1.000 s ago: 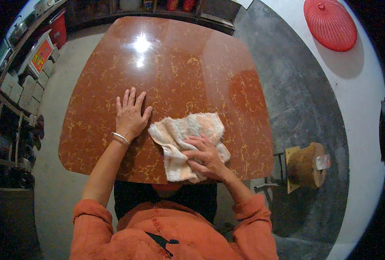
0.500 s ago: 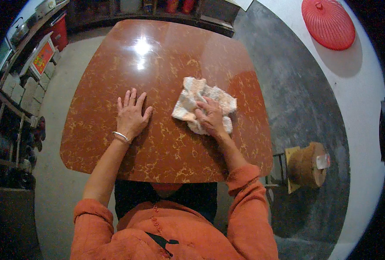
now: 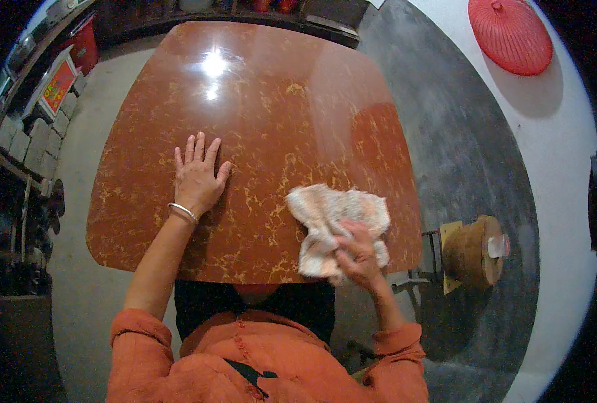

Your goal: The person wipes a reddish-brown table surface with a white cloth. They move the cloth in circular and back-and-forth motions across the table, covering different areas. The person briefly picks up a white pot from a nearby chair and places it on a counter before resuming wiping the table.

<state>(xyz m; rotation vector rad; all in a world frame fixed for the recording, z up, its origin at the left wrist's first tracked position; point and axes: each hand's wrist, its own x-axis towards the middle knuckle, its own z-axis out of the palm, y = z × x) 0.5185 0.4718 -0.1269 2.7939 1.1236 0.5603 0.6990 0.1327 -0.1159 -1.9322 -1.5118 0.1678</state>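
Grasping one fleecy cloth (image 3: 322, 213) on a glossy worktop (image 3: 258, 127)

Clasps the cloth from above with the right grip (image 3: 359, 254), with fingers curled into the folds and slightly blurred, close to the worktop's near right corner. Looks thick-napped and rumpled, cream-white mottled with pale peach. Lays the left grip (image 3: 197, 183) flat, palm down, on the worktop's left half, holding nothing, with all five digits fanned; wears one smooth silvery bangle (image 3: 183, 211) on that wrist. Gleams reddish-brown across the worktop, with gold marbled veining and rounded corners. Wears two rolled orange sleeves (image 3: 398, 344) on the worktop's near side, in creased fabric. Counting outward from the worktop: to the right, one drum-shaped brown block (image 3: 470, 252), seemingly wooden; past the far right, one red domed cover (image 3: 511, 35) with radiating ribs, on the white wall (image 3: 557, 161); to the left, one red bin (image 3: 85, 47) and stacked grey masonry blocks (image 3: 37, 140), too dim to count.
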